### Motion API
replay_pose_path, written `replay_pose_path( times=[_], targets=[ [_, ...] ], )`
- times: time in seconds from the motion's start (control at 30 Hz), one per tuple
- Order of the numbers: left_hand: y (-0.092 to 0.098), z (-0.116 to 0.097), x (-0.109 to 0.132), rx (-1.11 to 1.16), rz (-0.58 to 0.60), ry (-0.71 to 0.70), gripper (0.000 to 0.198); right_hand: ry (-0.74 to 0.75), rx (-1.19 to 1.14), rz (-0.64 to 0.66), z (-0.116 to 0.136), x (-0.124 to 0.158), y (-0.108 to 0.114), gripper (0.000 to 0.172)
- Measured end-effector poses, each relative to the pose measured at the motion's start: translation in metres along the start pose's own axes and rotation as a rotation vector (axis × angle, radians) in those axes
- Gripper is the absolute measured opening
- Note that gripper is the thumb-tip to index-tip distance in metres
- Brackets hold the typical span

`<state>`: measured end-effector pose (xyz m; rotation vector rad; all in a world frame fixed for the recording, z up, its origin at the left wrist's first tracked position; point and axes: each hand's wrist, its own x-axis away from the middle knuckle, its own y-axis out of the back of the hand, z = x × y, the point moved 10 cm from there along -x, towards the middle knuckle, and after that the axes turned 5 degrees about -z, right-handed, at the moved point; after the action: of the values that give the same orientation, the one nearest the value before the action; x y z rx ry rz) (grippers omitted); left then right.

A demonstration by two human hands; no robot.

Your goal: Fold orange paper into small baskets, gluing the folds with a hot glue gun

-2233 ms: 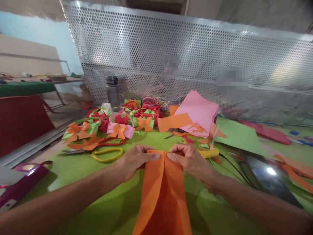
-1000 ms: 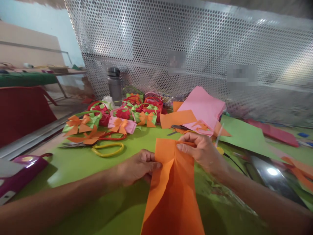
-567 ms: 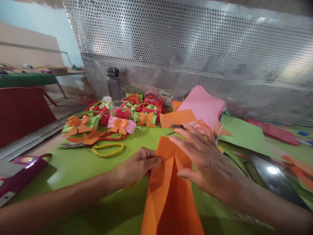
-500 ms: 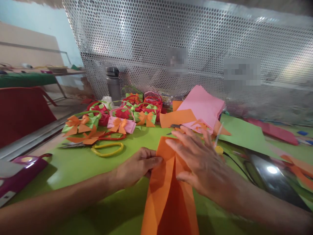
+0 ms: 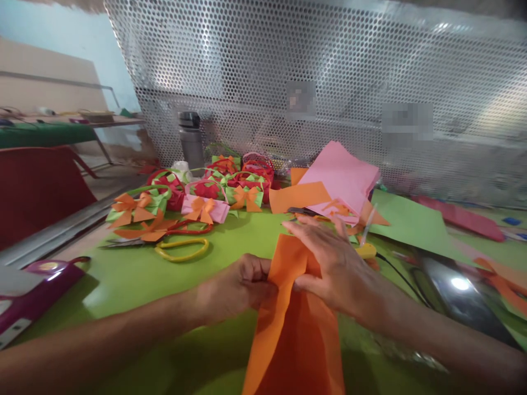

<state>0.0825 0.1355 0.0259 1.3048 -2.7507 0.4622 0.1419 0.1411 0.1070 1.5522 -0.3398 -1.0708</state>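
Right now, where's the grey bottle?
In the head view, the grey bottle stands upright left of centre, beyond the left hand, behind the small handled bags and in front of the perforated metal panel.

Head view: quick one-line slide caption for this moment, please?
Left hand grips a folded orange sheet at one edge, right hand spread over the other side, small bow-trimmed bags beyond.
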Motion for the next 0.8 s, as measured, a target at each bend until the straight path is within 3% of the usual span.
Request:
replay_pose_path(
  times=[0.13,0.37,0.43,0.53,0.63,0.8],
  targets=[
    [-0.008,0.000,0.002,0.005,0.057,0.015,0.013,-0.068,-0.053,0.033,-0.010,-0.003,0.000,0.069],
    [-0.015,-0.001,0.003,-0.041,0.057,0.027,0.010,-0.080,-0.040,0.079,-0.009,-0.006,-0.003,0.075],
    [-0.012,0.003,0.002,-0.058,0.024,0.043,0.010,-0.061,-0.022,0.053,-0.006,-0.006,-0.003,0.074],
    [0.004,0.012,0.002,-0.009,-0.122,0.086,0.011,-0.023,0.016,0.013,0.001,-0.004,-0.001,0.073],
    [0.012,0.015,0.005,0.038,-0.195,0.095,0.022,0.016,0.059,0.002,0.009,-0.001,-0.002,0.075],
    [0.019,0.008,0.011,-0.257,-0.292,0.092,0.031,0.076,0.155,-0.002,0.025,0.003,-0.003,0.072]
  ],
)
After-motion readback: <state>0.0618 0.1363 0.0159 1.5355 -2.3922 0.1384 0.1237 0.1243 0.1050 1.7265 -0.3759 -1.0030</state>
